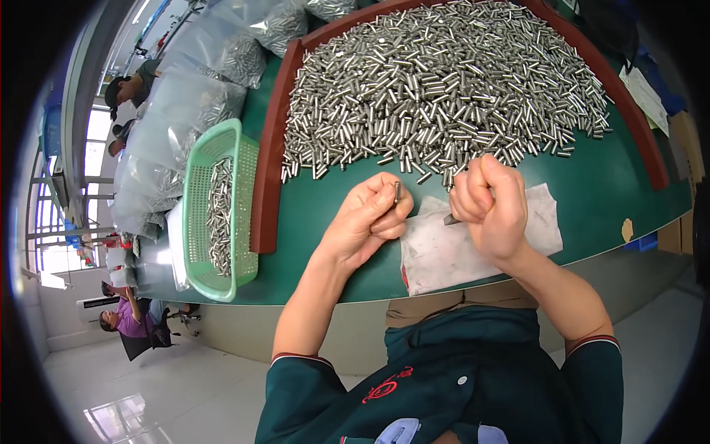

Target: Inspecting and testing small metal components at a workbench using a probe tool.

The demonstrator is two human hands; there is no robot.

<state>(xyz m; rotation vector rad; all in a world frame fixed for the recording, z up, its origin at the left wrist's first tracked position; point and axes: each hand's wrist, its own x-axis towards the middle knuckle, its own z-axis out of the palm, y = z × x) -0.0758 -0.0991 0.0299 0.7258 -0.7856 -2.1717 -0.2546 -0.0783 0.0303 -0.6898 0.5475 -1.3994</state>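
My left hand (pixel 366 222) is closed around a small metal pin (pixel 397 191) held upright between thumb and fingers. My right hand (pixel 489 207) is a fist gripping a thin dark tool (pixel 451 219) whose tip points left toward the pin. Both hands hover over a stained white cloth (pixel 444 251) on the green table (pixel 606 192). Just beyond them lies a large heap of shiny metal pins (pixel 444 81), fenced in by a brown wooden frame (pixel 270 148).
A green plastic basket (pixel 200 214) holding several pins stands at the left of the frame. Clear plastic bags (pixel 185 118) of pins are stacked behind it. Other people sit at the far left. Papers (pixel 647 96) lie at the right edge.
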